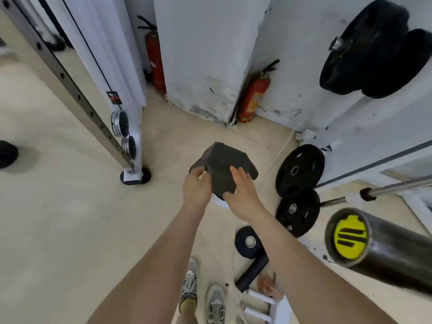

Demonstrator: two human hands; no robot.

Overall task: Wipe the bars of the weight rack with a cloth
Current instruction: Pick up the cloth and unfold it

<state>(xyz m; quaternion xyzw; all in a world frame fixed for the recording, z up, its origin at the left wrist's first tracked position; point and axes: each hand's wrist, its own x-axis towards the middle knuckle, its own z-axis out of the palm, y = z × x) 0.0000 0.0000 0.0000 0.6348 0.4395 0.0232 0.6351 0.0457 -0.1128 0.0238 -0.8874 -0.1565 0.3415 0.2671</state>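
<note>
Above the floor (70, 218), left hand (196, 188) fingers pinch a dark cloth (224, 164); right hand (240, 195) fingers lie straight on it.

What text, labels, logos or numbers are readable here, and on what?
No words or numbers can be read.
Barbell end cap: yellow disc with a black striped logo, no letters.
Sticker on the white upright: black and red, too blurred.
Label on the right-hand fire extinguisher: too blurred.
Weight plate: markings too small.
Cloth: no print visible.
</note>
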